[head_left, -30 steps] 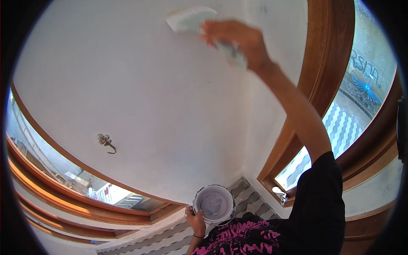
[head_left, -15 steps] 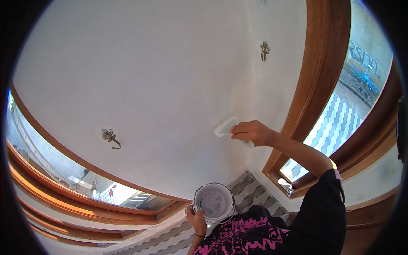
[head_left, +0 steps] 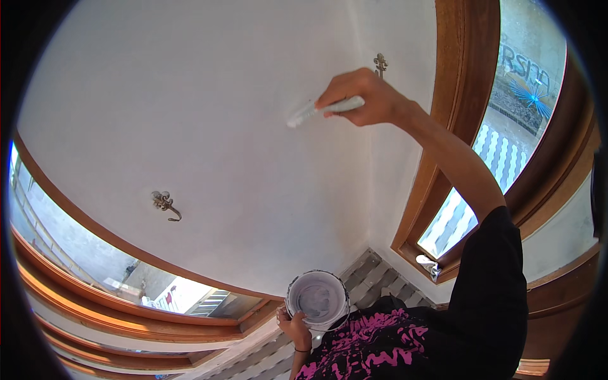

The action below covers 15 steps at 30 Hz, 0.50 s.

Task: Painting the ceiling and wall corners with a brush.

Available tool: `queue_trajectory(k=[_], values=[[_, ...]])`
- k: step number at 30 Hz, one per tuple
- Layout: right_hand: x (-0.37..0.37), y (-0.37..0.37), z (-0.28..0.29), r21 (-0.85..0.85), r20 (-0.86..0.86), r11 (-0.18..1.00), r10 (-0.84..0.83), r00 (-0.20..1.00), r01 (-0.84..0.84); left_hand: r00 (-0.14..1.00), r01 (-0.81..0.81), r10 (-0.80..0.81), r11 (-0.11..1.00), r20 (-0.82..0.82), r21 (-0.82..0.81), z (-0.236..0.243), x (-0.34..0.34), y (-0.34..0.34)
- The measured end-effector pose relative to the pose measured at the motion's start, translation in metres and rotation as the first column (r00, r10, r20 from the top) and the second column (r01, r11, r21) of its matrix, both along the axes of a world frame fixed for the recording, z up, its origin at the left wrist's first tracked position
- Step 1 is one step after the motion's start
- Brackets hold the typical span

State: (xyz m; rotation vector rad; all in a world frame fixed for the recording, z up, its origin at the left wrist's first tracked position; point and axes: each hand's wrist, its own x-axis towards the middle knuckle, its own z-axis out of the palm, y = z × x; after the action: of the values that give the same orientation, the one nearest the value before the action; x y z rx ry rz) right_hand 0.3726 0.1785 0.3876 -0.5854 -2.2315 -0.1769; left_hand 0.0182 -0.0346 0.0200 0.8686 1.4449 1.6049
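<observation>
Up on the white wall (head_left: 221, 126), my right hand (head_left: 358, 95) grips a pale, wide brush (head_left: 297, 119), its white edge at or very near the surface; I cannot tell if it touches. Down at the lower middle, my left hand (head_left: 292, 324) holds a round white bucket (head_left: 316, 278) by its side, fingers wrapped at the rim and thumb over it. Inside the bucket is some pale greyish paint, and its outer rim is smeared dark. A thin wire handle hangs round the bucket.
Ornate metal hooks (head_left: 163, 201) are fixed on the wall, another (head_left: 380, 62) higher right. Wood-framed windows (head_left: 462, 69) bend along both sides. A crumpled white object (head_left: 428, 266) lies at the right window's lower corner. Below is a grey patterned tile floor (head_left: 386, 278).
My right hand swept down from high on the wall, then came back up and slightly left with the brush, now turned more edge-on. My left hand and the bucket stay about where they were.
</observation>
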Motion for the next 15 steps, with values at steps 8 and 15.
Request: queue_trajectory(k=[8, 15], values=[[-0.007, 0.000, 0.051, 0.690, -0.197, 0.715, 0.030, 0.980, 0.117, 0.998, 0.024, -0.021, 0.999, 0.059, -0.045, 0.006, 0.003, 0.008], [-0.004, 0.035, -0.086, 0.498, -0.348, 0.831, -0.071, 0.935, 0.248, 0.999, 0.016, -0.016, 1.000, 0.038, -0.009, 0.003, 0.001, 0.011]])
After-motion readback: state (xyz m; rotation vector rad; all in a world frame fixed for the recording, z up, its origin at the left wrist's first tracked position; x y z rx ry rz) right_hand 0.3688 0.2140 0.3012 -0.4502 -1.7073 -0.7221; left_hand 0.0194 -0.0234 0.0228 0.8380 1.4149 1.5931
